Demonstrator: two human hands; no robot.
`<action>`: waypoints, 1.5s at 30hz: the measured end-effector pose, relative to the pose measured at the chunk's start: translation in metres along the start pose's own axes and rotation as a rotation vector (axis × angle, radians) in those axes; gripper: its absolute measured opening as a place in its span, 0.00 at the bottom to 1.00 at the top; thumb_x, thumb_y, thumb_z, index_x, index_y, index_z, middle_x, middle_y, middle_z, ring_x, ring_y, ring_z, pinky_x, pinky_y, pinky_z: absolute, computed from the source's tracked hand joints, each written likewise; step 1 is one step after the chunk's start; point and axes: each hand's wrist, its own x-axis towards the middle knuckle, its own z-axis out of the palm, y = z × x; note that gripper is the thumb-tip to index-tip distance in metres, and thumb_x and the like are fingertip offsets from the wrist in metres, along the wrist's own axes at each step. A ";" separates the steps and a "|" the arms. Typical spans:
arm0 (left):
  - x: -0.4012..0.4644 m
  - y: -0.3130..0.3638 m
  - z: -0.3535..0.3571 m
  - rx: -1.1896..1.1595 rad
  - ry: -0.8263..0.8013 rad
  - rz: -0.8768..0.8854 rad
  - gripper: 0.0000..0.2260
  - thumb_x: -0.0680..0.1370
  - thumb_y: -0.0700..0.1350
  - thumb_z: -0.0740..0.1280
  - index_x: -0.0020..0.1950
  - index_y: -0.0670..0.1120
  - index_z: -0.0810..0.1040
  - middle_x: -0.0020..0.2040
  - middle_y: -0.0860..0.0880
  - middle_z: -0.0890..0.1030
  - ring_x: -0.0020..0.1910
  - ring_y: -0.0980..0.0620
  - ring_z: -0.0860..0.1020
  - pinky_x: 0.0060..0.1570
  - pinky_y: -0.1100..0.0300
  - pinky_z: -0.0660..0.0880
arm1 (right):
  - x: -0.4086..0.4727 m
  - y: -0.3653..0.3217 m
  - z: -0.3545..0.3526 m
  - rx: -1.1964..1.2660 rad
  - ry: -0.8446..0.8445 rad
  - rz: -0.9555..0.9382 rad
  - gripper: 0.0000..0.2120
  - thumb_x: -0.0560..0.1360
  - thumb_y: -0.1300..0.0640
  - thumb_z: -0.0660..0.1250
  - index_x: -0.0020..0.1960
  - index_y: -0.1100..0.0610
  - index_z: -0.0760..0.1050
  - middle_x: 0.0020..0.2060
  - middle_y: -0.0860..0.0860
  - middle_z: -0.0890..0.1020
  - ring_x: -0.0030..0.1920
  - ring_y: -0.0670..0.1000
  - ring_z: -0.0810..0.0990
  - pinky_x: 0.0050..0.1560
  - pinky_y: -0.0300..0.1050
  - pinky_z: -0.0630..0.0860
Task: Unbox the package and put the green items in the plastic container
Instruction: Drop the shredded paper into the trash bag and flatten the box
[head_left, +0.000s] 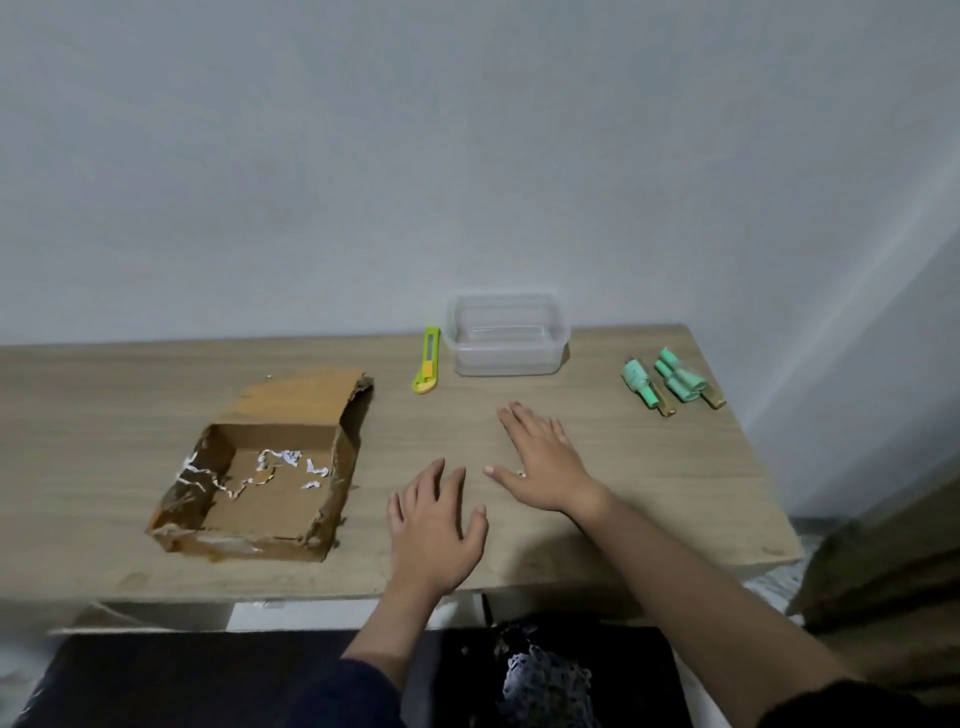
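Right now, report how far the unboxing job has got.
Done: the cardboard box is open, with only paper scraps inside. In hand: nothing; left hand and right hand lie flat on the table. Left: the green items sit beside the empty plastic container.

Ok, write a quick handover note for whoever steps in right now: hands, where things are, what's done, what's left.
Left hand and right hand: both open, flat over the table, holding nothing.
Box: cut open at left, only paper scraps inside.
Green items: lying on the table, right of the container.
Container: at the back, looks empty.
Cutter: just left of the container.
Done: unboxing.
Left: move every green item into the container.
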 end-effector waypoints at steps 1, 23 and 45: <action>0.000 0.000 0.000 -0.003 0.001 -0.001 0.26 0.72 0.62 0.54 0.69 0.55 0.66 0.73 0.51 0.64 0.71 0.48 0.61 0.69 0.43 0.54 | 0.006 0.000 0.001 -0.004 0.005 -0.019 0.35 0.73 0.38 0.60 0.75 0.52 0.54 0.77 0.51 0.55 0.76 0.52 0.52 0.74 0.57 0.47; 0.002 0.002 -0.006 -0.061 -0.028 -0.008 0.24 0.74 0.59 0.58 0.69 0.53 0.67 0.73 0.48 0.63 0.72 0.46 0.60 0.70 0.39 0.51 | -0.136 -0.003 0.002 0.285 0.307 0.000 0.11 0.66 0.69 0.63 0.39 0.62 0.83 0.37 0.56 0.84 0.38 0.56 0.82 0.41 0.42 0.77; -0.026 0.011 -0.025 -0.473 0.203 -0.017 0.18 0.71 0.31 0.64 0.61 0.40 0.75 0.59 0.42 0.74 0.62 0.45 0.71 0.61 0.62 0.64 | -0.210 -0.021 0.023 0.378 0.392 0.283 0.09 0.68 0.72 0.67 0.42 0.62 0.83 0.37 0.55 0.84 0.37 0.42 0.78 0.41 0.29 0.74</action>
